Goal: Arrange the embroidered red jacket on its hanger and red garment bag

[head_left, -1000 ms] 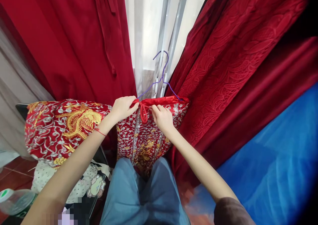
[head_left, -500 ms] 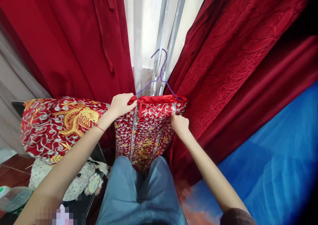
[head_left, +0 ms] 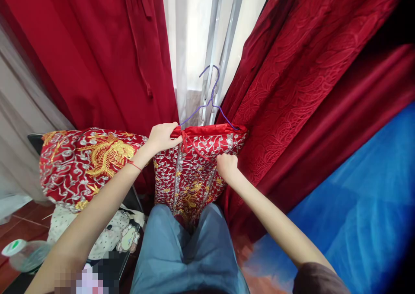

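Observation:
A red garment [head_left: 188, 177] with silver and gold embroidery hangs in front of my knees, its plain red waistband at the top. A purple wire hanger [head_left: 212, 96] rises from that waistband, its hook upward. My left hand [head_left: 164, 137] grips the waistband's left end, thumb in front. Fingers curled in a fist, my right hand [head_left: 227, 167] holds a thin red cord [head_left: 201, 154] that runs from a knot near my left thumb. The fingertips of my right hand are hidden.
Another embroidered red piece [head_left: 106, 155] lies over a dark chair at left. Below it are a dotted white bag [head_left: 106, 238] and a clear bottle [head_left: 29, 256]. Red curtains [head_left: 81, 60] hang on both sides; a blue surface [head_left: 356, 190] is at right.
My right hand has moved left and slightly down across the garment, and the cord now shows stretched toward it. My left hand still grips the waistband. The view has shifted slightly.

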Action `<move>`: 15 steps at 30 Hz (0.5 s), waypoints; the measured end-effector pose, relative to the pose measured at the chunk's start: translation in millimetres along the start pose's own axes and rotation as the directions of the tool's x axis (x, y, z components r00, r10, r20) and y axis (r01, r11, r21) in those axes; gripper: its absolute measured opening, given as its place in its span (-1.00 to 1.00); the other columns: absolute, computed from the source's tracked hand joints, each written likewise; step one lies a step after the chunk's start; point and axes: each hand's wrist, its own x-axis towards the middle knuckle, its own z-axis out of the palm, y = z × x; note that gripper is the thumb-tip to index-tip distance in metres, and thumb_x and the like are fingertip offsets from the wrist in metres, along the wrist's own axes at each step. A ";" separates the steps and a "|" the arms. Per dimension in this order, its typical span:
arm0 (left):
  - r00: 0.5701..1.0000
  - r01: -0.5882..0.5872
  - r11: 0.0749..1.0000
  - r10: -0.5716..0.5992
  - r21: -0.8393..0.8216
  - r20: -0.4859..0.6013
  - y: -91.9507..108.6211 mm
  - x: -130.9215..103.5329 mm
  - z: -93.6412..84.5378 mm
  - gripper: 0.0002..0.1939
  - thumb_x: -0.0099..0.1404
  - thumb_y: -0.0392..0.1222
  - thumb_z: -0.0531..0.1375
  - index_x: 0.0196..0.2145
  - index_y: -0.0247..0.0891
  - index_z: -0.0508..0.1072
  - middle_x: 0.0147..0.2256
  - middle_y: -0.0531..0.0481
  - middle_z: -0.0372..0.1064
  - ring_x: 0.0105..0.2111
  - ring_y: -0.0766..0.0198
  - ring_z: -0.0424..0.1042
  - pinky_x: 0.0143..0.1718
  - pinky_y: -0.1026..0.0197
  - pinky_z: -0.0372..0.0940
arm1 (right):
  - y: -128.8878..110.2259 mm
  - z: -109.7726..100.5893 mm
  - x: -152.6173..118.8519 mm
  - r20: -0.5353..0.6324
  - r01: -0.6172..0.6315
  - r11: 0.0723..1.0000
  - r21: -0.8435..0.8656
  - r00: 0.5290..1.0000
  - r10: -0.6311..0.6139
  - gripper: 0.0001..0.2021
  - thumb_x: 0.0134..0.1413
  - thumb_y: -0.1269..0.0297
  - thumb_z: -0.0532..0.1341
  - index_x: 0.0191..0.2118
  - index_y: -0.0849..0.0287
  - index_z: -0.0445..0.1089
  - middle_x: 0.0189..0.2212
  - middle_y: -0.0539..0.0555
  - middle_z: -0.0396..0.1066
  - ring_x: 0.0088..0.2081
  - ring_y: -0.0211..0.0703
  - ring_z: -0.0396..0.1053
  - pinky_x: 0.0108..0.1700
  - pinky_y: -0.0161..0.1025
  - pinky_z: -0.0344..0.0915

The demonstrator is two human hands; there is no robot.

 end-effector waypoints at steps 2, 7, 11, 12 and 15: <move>1.000 -0.003 1.000 0.003 -0.001 -0.001 0.3 0.2 -0.1 -0.63 0.31 0.17 0.07 -0.27 -0.19 0.40 -0.29 -0.11 0.53 -0.23 0.02 0.50 -0.39 0.15 0.13 | -5.2 -15.8 -3.5 -0.106 0.043 0.999 0.005 0.993 -0.042 -0.73 0.30 0.41 0.08 -0.07 0.30 0.51 -0.12 0.39 0.55 -0.03 0.09 0.53 -0.12 -0.17 0.32; 1.000 0.003 0.999 -0.003 -0.047 -0.003 2.2 -4.3 -3.6 -0.54 0.44 0.19 -0.10 -0.32 -0.19 0.37 -0.33 -0.11 0.52 -0.28 0.06 0.49 -0.39 0.16 0.12 | -22.2 -53.6 0.8 -0.404 0.250 0.968 0.022 0.888 -0.221 -0.67 0.39 0.20 -0.01 0.08 0.20 0.38 -0.09 0.25 0.52 -0.10 0.04 0.52 -0.23 -0.21 0.26; 0.998 -0.001 0.992 -0.008 -0.128 -0.065 5.6 -10.4 -4.6 -0.47 0.50 0.11 -0.26 -0.33 -0.18 0.36 -0.31 -0.09 0.51 -0.26 0.11 0.49 -0.33 0.17 0.18 | -34.9 -65.2 6.3 -0.493 0.340 0.937 0.083 0.831 -0.258 -0.58 0.41 0.08 -0.04 0.19 0.20 0.25 0.03 0.24 0.44 -0.10 -0.01 0.48 -0.28 -0.24 0.24; 0.997 -0.003 0.989 -0.010 -0.145 -0.083 5.9 -11.2 -4.1 -0.48 0.51 0.07 -0.27 -0.33 -0.18 0.36 -0.30 -0.09 0.51 -0.25 0.12 0.49 -0.31 0.17 0.20 | -37.4 -65.4 6.9 -0.502 0.345 0.934 0.095 0.826 -0.254 -0.56 0.41 0.07 -0.04 0.23 0.21 0.21 0.05 0.25 0.42 -0.10 -0.01 0.47 -0.28 -0.25 0.25; 0.995 -0.001 0.987 -0.015 -0.159 -0.097 4.4 -11.1 -1.3 -0.51 0.50 -0.01 -0.26 -0.33 -0.18 0.36 -0.30 -0.09 0.51 -0.27 0.13 0.48 -0.30 0.16 0.21 | -41.8 -62.5 8.4 -0.521 0.393 0.914 0.102 0.803 -0.288 -0.50 0.41 0.08 -0.04 0.33 0.18 0.09 0.11 0.24 0.35 -0.07 -0.03 0.44 -0.26 -0.26 0.28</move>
